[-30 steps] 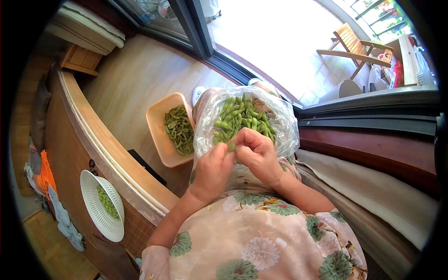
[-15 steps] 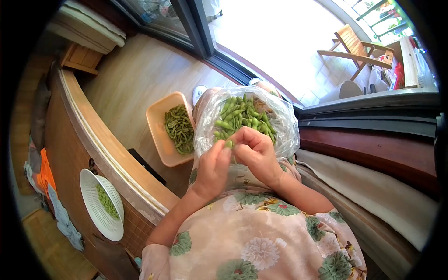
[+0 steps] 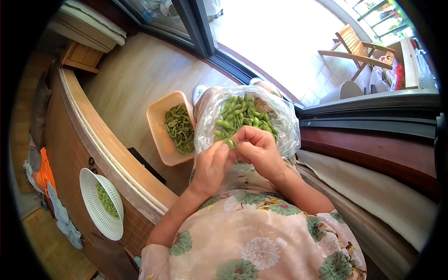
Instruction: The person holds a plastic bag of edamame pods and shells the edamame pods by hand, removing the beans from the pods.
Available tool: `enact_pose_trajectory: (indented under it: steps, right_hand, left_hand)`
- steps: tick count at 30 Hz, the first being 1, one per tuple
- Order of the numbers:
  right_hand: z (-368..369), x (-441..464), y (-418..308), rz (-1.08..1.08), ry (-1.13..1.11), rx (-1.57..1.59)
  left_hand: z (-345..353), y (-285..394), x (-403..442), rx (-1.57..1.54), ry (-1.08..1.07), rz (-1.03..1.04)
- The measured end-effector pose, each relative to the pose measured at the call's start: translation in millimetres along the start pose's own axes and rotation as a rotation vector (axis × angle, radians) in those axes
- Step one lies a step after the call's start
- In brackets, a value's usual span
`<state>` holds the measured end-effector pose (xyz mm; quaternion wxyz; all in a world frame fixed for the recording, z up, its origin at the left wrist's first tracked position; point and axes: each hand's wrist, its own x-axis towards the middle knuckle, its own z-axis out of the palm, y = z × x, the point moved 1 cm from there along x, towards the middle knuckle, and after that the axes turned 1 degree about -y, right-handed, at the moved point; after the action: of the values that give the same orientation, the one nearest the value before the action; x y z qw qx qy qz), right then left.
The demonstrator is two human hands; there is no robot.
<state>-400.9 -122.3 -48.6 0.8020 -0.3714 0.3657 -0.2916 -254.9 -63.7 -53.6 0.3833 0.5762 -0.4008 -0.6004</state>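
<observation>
Green pod (image 3: 230, 143), pinched between both hands (image 3: 210, 169) (image 3: 263, 154), long axis roughly crosswise, tip direction unclear, near plastic bag (image 3: 288, 133)

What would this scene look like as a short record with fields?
left hand: pinching one side of a green pod; hand at
right hand: fingers at the same pod
lap: clear plastic bag holding green pods
floor: peach bin with duller pods
beside person: white colander with green beans
outside: wooden chair
</observation>
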Motion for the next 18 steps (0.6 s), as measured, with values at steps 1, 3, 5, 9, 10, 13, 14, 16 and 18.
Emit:
enact_pose_trajectory:
  steps: [1, 3, 5, 9, 10, 13, 14, 16, 18]
  right_hand:
    - [-0.6, 0.3, 0.8, -0.001, -0.001, -0.010]
    - [-2.3, 1.3, 2.8, -0.004, -0.004, -0.030]
    - [-2.9, 1.7, 1.3, 0.008, -0.009, -0.040]
    - [-1.8, 0.7, -2.7, 0.015, -0.021, -0.050]
    - [-1.1, 0.2, -4.2, 0.022, -0.030, -0.036]
    - [-1.1, -0.2, -8.4, 0.044, -0.046, 0.012]
    - [-1.9, 0.1, -9.1, 0.055, -0.044, 0.035]
    - [-2.2, -1.0, -9.9, 0.055, -0.040, 0.041]
    - [-1.8, -1.7, -10.3, 0.031, -0.036, 0.009]
  left_hand:
    - [-0.7, -0.9, 0.1, 0.014, -0.006, 0.012]
    - [-3.1, 0.1, 0.0, 0.034, -0.026, 0.006]
    - [-4.6, 0.9, 0.4, 0.033, -0.047, -0.001]
    - [-7.9, 1.5, 2.1, -0.022, -0.100, -0.029]
    - [-8.6, 1.7, 2.3, -0.039, -0.117, -0.040]
    - [-9.0, 3.8, 2.4, -0.092, -0.123, -0.086]
    - [-8.6, 3.5, 2.4, -0.112, -0.126, -0.085]
    - [-7.4, 2.4, 2.3, -0.151, -0.132, -0.081]
    - [-6.3, 2.0, 2.2, -0.186, -0.128, -0.078]
